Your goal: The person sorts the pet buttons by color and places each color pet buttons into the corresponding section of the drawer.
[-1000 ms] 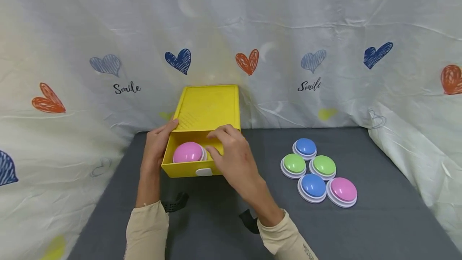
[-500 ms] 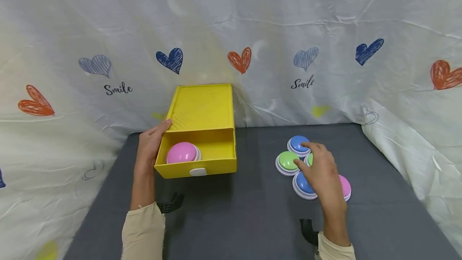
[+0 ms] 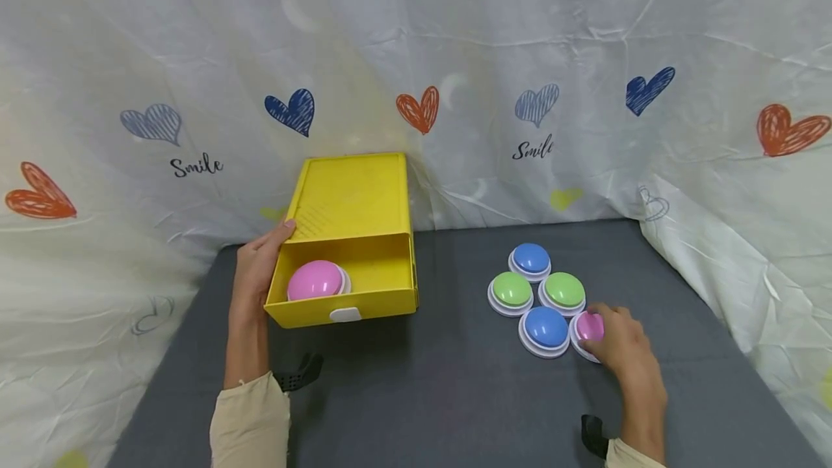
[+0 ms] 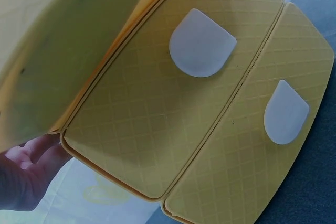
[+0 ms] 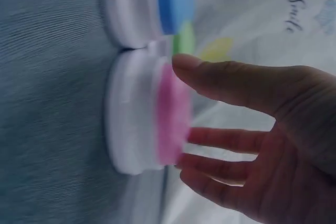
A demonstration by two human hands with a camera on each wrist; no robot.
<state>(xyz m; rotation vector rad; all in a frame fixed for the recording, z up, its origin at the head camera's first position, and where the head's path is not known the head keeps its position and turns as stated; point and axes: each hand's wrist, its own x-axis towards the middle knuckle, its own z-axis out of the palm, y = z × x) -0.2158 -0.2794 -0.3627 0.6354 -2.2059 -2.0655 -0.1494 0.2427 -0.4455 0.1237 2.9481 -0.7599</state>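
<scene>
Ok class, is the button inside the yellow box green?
No, the button in the yellow box is pink and white.

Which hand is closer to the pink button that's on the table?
Right. The right hand is at that pink button; the left hand is off to its left, holding the yellow box.

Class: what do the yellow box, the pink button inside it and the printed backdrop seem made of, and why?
Yellow box: probably satin plastic; moulded-looking grid texture.
Pink button: likely glossy plastic; its smooth dome shines.
Printed backdrop: faintly shiny, creased fabric or plastic sheet.
</scene>
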